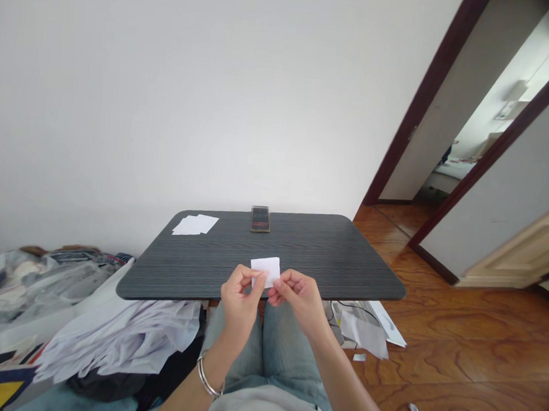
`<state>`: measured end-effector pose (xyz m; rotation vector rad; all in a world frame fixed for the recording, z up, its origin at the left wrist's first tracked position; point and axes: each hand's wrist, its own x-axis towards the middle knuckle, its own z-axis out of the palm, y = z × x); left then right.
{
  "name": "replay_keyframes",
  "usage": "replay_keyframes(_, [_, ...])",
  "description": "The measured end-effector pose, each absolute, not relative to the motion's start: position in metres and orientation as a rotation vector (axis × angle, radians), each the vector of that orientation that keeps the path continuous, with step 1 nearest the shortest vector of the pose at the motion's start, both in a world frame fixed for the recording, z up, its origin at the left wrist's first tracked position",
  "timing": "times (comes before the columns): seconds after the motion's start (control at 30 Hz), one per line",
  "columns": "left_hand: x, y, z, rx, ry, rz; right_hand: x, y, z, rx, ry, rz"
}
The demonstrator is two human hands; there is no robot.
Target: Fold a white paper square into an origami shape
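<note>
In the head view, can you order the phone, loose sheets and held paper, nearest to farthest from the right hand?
1. Held paper: touching the right hand, just to its left.
2. Phone: near the middle of the table's far edge.
3. Loose sheets: near the table's far-left corner.

your right hand (298,292) has room rightward over the table (340,259); ahead, the phone (260,221) stands in your way, papers (192,224) lie far left, and the wall (215,103) closes the back.
</note>
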<state>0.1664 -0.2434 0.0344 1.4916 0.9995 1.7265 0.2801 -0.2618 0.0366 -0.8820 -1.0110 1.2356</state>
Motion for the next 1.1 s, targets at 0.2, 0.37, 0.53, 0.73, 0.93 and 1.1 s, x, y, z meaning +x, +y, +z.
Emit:
replay_keyframes(0.2, [0.165,-0.245,0.043,1.257,0.819,1.516,0.282,-0.263,0.038,-0.893,-1.040,1.209])
replay_keyframes(0.37, [0.147,-0.239,0.047,1.406,0.754,1.433,0.286,-0.264,0.039,-0.878,-1.051,1.218])
replay_keyframes(0.53, [0.137,-0.234,0.049,1.521,0.873,1.374,0.285,-0.264,0.038,-0.872,-1.056,1.255])
replay_keyframes(0.73, [0.145,-0.237,0.050,1.433,0.857,1.373,0.282,-0.264,0.038,-0.904,-1.065,1.217])
replay_keyframes(0.93, [0.148,-0.240,0.053,1.350,0.840,1.362,0.280,-0.265,0.039,-0.925,-1.069,1.186])
replay_keyframes(1.1, [0.151,-0.242,0.056,1.287,0.890,1.395,0.277,-0.267,0.038,-0.935,-1.084,1.137])
